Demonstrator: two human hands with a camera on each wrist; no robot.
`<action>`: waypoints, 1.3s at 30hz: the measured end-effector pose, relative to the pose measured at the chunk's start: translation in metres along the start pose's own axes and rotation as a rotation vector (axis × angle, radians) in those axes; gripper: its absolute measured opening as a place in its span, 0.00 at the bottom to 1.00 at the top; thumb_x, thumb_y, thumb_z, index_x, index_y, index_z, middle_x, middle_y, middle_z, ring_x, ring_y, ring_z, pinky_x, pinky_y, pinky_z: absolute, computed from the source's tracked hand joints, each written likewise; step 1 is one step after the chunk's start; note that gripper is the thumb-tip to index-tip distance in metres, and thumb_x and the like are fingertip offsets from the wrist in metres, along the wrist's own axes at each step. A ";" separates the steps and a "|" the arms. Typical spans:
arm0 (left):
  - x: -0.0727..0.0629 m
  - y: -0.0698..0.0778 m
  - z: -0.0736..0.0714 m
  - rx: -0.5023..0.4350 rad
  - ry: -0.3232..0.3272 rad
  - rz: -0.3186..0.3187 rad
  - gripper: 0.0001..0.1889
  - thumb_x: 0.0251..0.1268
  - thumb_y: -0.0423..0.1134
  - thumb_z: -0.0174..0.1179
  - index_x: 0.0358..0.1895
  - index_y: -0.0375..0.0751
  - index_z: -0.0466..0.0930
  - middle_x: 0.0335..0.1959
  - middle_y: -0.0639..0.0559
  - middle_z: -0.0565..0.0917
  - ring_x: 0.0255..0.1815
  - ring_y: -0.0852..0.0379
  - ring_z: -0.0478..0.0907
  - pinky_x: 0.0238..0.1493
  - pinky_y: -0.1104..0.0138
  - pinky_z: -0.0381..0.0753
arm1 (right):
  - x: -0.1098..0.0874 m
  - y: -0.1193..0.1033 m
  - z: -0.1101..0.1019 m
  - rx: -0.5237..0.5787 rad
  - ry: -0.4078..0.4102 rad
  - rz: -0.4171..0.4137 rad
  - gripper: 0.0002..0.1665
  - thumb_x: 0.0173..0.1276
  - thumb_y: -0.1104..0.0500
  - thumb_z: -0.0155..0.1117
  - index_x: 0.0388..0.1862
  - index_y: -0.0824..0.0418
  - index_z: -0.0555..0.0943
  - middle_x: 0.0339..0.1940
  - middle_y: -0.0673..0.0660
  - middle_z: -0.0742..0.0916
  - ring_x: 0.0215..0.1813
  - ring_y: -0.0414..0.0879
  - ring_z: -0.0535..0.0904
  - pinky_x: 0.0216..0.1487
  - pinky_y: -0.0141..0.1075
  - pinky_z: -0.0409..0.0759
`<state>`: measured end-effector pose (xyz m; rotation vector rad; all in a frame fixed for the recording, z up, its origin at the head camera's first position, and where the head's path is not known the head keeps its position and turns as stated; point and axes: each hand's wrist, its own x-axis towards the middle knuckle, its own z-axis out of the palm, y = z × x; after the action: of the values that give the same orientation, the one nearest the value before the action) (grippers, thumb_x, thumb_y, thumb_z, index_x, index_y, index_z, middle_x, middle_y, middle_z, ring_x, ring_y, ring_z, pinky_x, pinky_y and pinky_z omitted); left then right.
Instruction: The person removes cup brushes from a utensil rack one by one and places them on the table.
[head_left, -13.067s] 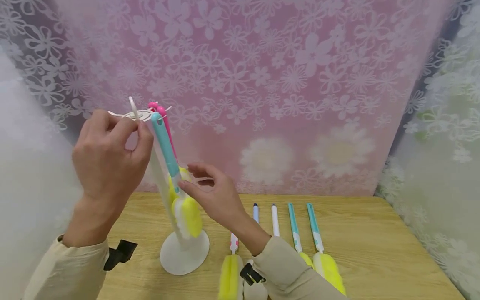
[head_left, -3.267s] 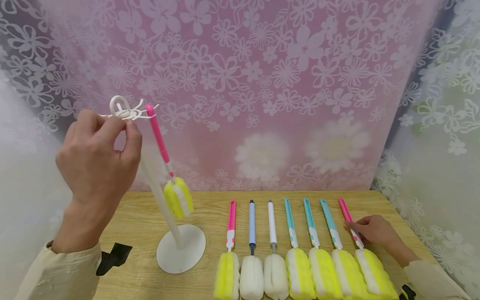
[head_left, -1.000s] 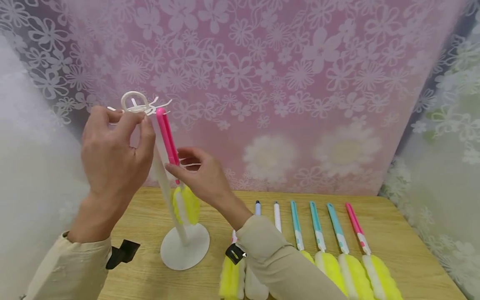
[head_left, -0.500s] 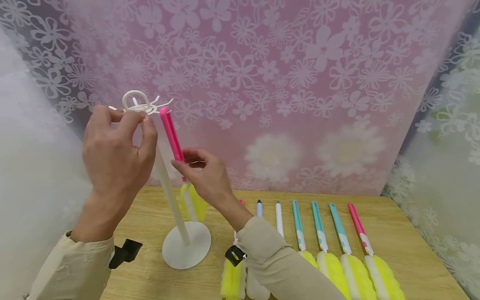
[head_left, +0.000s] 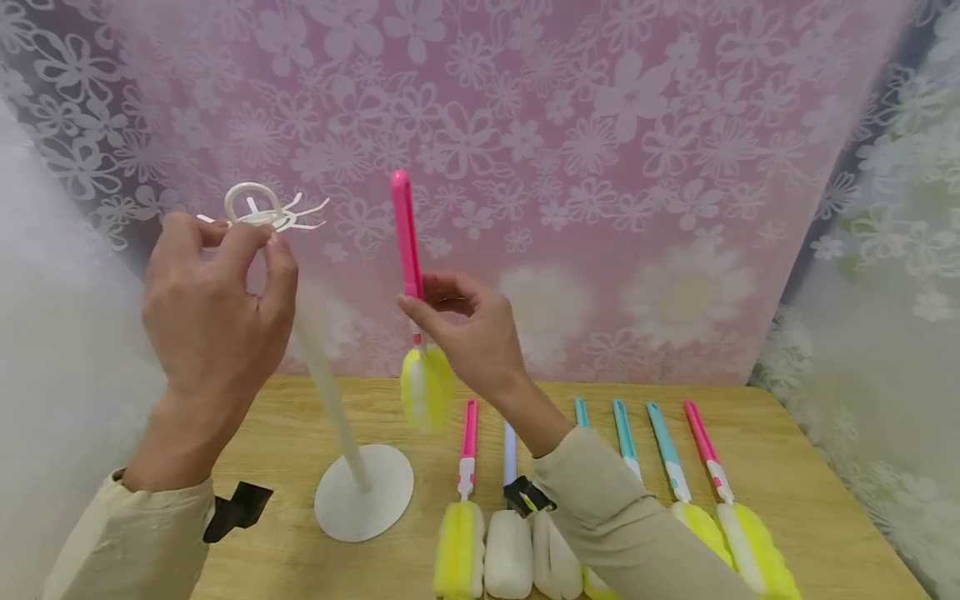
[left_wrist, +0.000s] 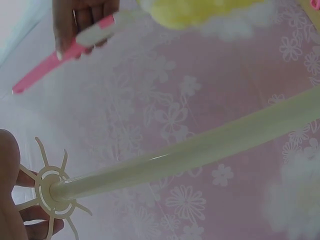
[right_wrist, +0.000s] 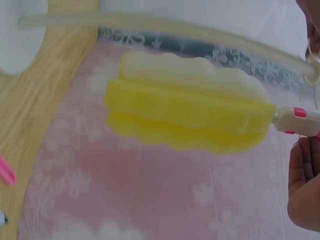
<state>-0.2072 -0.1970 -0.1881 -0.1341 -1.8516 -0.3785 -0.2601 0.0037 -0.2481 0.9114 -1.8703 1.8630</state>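
Observation:
My left hand (head_left: pixel 217 317) pinches the hooked top of a white stand (head_left: pixel 333 400), which has a round base (head_left: pixel 363 492). Curved white hooks (head_left: pixel 303 218) spread out beside those fingers; none visible in the head view carries a brush. To the right of the stand, my right hand (head_left: pixel 480 337) holds a pink-handled sponge brush (head_left: pixel 407 229) by the lower handle, fingers and thumb around it. Its yellow and white sponge (right_wrist: pixel 190 107) hangs down, apart from the stand. From the left wrist, the pink handle (left_wrist: pixel 45 72) shows clear of the hook ring (left_wrist: pixel 50 200).
Several brushes lie in a row on the wooden table (head_left: pixel 285 417): a pink one (head_left: pixel 468 433) at the left, then a blue-handled one (head_left: pixel 510 454), teal ones (head_left: pixel 663 442) and another pink one (head_left: pixel 701 437). My right sleeve covers part of the row. A flowered curtain (head_left: pixel 525 167) hangs behind.
Earlier, teal and pink brushes hung on the stand, then one pink brush, while the row grew. My right hand has gripped that pink brush, lifted it off its hook and moved it right.

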 end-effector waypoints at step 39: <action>0.003 0.000 0.010 0.018 0.045 -0.015 0.22 0.66 0.48 0.43 0.33 0.32 0.80 0.35 0.32 0.71 0.37 0.32 0.71 0.35 0.43 0.65 | -0.157 0.044 -0.388 -0.923 0.034 0.790 0.38 0.64 0.38 0.59 0.55 0.71 0.77 0.38 0.59 0.87 0.30 0.35 0.79 0.27 0.37 0.72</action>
<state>-0.2173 -0.1943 -0.1882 -0.0985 -1.8116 -0.3718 -0.2487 0.4106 -0.3532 -0.2027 -2.8735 0.9843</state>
